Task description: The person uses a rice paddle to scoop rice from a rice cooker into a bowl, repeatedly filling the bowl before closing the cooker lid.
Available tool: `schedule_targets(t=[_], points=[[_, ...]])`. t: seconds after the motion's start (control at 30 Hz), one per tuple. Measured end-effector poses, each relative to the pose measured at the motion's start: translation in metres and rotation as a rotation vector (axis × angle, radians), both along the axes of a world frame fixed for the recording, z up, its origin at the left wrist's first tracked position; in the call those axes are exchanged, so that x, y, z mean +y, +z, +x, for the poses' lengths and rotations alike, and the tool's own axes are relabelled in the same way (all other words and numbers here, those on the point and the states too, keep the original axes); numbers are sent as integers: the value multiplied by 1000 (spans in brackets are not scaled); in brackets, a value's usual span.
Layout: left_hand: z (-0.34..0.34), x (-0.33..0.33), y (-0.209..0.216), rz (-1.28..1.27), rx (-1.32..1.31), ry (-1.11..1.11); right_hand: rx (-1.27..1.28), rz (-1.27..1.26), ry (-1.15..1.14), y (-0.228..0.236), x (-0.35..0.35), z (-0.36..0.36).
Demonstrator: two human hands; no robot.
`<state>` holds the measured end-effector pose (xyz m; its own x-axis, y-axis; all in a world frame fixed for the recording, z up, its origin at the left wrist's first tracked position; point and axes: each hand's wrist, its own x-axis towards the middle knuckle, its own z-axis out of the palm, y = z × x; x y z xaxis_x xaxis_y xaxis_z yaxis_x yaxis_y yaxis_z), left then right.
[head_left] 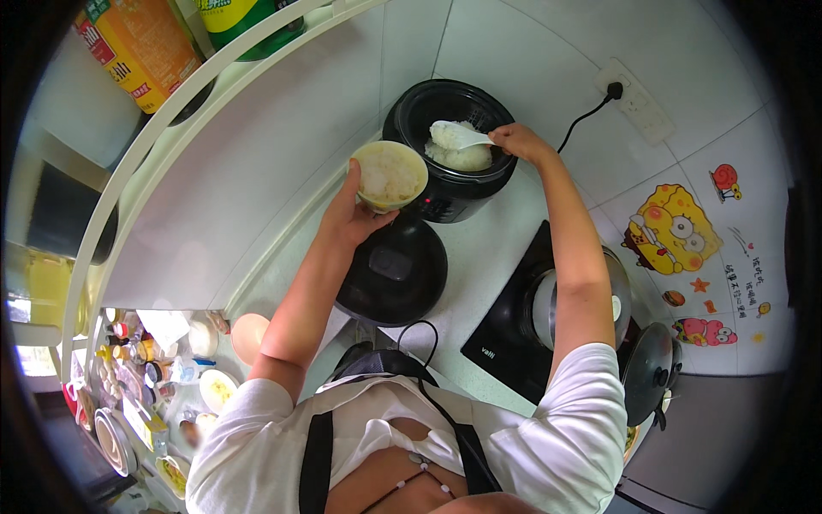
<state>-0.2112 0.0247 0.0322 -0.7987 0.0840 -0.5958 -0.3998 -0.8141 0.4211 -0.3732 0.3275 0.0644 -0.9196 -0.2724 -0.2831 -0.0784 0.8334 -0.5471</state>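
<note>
Rice bowl (390, 176) sits cupped in the left hand (353, 214), close beside the black cooker (451, 150). Right hand (516, 141) fingers pinch the white scoop (455, 134) over the rice.

The person wears a white short-sleeved shirt (556, 428) with black apron straps (315, 463) over it, forearms bare, and a thin beaded cord (419, 475) at the chest.

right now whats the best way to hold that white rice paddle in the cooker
Grip the rice paddle by its narrow handle end, coming from the right, as the right hand does. The broad blade lies over the rice inside the black cooker pot, so only the handle sticks out toward the right rim. The left hand holds the bowl.
</note>
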Motion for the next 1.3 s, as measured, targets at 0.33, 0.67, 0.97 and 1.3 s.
schedule_targets(t=[0.33,0.67,0.97,1.3], points=[[3,7,12,-42,104,-68,413,-96,-32,45,-31,62],[-7,12,22,-23,125,-50,1178,49,232,30,-75,134],[-9,12,17,-100,159,-58,937,-115,146,29,-67,128],[-14,2,2,-124,236,-53,242,-458,-196,34,-26,91]])
